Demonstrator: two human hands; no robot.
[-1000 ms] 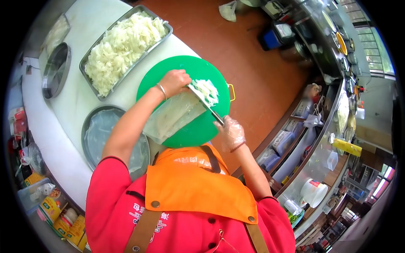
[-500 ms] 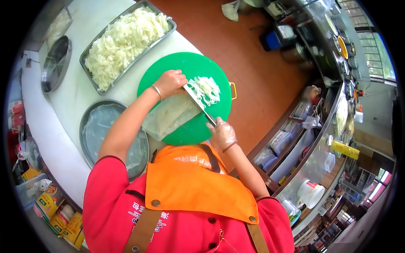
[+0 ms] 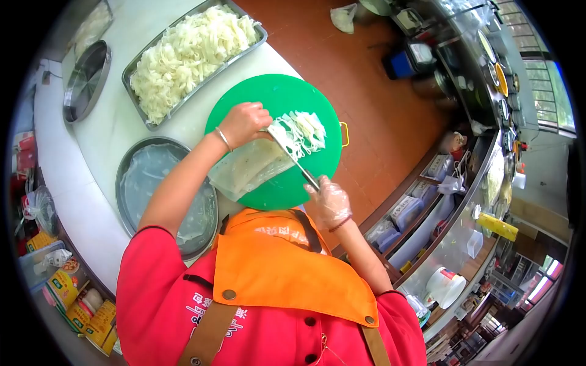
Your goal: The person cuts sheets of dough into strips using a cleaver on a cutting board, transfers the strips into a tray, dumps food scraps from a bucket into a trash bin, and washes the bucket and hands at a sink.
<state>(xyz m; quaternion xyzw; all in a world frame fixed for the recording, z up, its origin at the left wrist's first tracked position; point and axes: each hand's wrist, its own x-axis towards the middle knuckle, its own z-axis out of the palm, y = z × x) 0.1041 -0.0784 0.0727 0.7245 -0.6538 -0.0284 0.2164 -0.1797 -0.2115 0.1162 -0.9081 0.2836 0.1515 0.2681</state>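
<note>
Green cutting board [image 3: 268,88] holds the translucent noodle sheet [image 3: 247,169], partly under the left hand [image 3: 244,124], its fingers curled together beside the knife [image 3: 288,150]; the right hand [image 3: 330,202] wraps gloved fingers around the handle.

Curled left hand [image 3: 245,126] beyond right hand [image 3: 331,202]

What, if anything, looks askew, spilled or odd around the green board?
The green board appears to jut past the edge of the white counter, its yellow handle above the floor, which looks precarious. Also, the right hand wears a clear glove while the left hand looks bare. No spill stands out.
</note>
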